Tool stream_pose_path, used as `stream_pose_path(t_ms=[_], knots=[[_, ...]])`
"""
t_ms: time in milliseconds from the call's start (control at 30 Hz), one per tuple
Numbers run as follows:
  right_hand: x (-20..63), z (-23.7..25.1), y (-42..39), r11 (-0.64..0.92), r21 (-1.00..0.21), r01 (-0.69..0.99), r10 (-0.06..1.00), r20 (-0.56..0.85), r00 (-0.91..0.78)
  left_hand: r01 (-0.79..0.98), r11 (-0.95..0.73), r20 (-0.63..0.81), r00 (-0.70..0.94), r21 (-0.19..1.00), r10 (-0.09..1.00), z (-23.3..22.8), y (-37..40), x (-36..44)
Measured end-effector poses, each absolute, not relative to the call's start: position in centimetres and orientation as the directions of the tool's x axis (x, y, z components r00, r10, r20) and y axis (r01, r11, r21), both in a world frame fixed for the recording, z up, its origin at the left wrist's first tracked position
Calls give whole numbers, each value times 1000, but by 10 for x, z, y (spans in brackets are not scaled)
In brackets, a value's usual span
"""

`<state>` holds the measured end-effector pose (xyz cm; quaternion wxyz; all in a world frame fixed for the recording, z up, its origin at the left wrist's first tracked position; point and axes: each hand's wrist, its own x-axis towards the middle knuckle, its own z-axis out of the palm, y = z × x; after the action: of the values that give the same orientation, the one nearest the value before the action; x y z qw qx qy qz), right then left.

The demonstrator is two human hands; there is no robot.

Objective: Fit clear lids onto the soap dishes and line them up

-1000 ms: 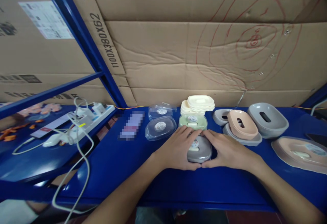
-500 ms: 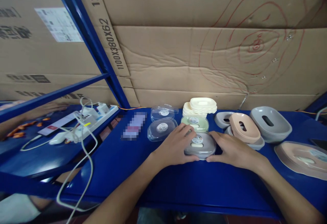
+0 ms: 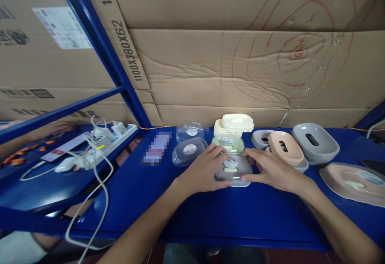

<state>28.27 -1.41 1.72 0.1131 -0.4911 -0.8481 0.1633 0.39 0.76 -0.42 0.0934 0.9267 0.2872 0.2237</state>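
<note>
Directly before me on the blue table [image 3: 207,216] sits a grey soap dish [image 3: 243,184] under a clear plastic lid [image 3: 233,175] with a round sticker. My left hand [image 3: 207,167] grips the lid's left side, fingers over the top and thumb at the front edge. On the right side, my right hand [image 3: 270,167] holds the lid between thumb and fingers. Part of the grey dish shows below the lid's front right edge. A green lidded dish [image 3: 236,144] stands just behind, close to my fingertips.
Cream trays [image 3: 237,123] are stacked at the back. Two clear lids [image 3: 189,151] lie left of my hands, near a blurred phone [image 3: 156,147]. Peach trays [image 3: 287,147], large grey trays [image 3: 315,143] and a lidded peach dish [image 3: 355,181] stand right. White cables [image 3: 105,191] hang at left.
My right thumb has moved up from the dish's lower front edge onto the lid. More of the grey dish's front right rim now shows. The camera view has shifted slightly.
</note>
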Motion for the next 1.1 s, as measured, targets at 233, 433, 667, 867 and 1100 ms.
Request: stream_pose_path(t_ms=[233,433,667,867,1100], knots=[[289,17,-10,452,-473,756,867,34,-497,491,-820,387,724,294,572,-3,5,1],[294,12,-5,454,-533,714,866,78,-493,446,-860,407,758,247,510,-8,6,4],[299,30,26,479,-418,772,875,297,-382,419,-870,441,750,260,493,-9,6,5],[309,26,98,494,73,867,762,445,-471,500,-826,536,637,259,554,-1,12,-5],[315,17,126,593,133,794,705,391,-592,704,-665,666,374,248,645,-1,39,-33]])
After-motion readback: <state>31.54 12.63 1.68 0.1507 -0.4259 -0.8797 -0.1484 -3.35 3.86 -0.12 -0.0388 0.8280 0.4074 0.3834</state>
